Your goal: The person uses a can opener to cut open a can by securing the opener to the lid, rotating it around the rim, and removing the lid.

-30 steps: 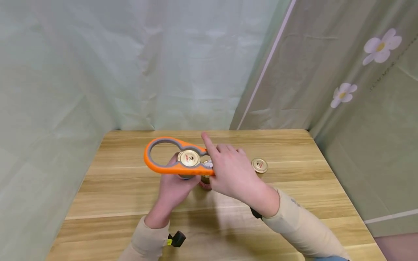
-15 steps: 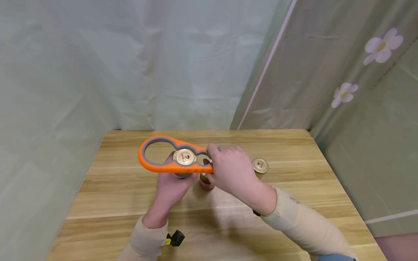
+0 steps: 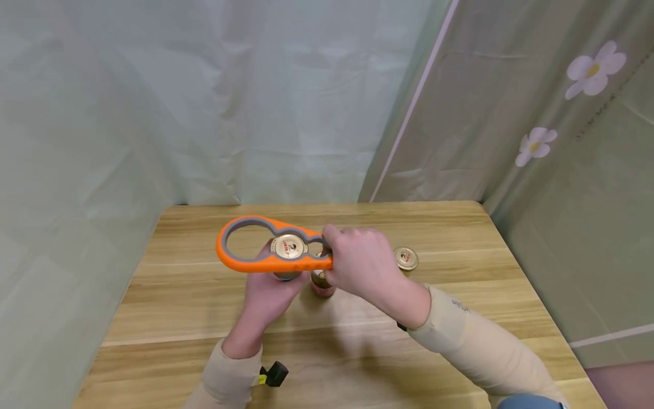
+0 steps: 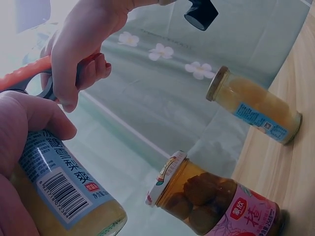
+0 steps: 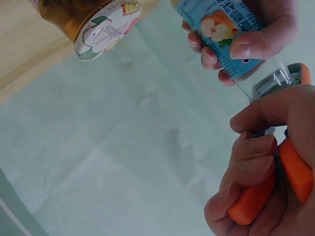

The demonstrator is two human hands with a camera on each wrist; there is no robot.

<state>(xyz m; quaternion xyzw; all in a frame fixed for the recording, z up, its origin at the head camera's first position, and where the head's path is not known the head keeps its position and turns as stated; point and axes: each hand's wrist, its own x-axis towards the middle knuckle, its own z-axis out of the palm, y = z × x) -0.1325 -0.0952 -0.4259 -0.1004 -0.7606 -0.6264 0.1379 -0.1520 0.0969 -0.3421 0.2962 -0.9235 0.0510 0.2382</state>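
My left hand (image 3: 269, 298) grips a glass jar (image 4: 69, 187) with a blue label and pale contents, held above the table. Its gold lid (image 3: 289, 246) sits inside the middle opening of an orange and grey jar opener (image 3: 258, 264). The right hand (image 3: 364, 264) holds the opener's handle end, fingers curled round the two orange arms (image 5: 253, 199). In the head view, the left fingers are mostly hidden behind the opener. Below and between the hands stands a pink-labelled jar (image 4: 211, 201) of dark round fruit, with a white patterned lid (image 5: 106, 32).
Another blue-labelled jar (image 4: 256, 105) with a gold lid (image 3: 406, 258) stands upright to the right of the right hand. The wooden table (image 3: 204, 318) carries the standing jars. A pale curtain (image 3: 301, 102) hangs behind its far edge.
The right index finger, stretched out a second ago, is now curled round the opener's handle. Opener and held jar have shifted slightly left. The standing jars stay put.
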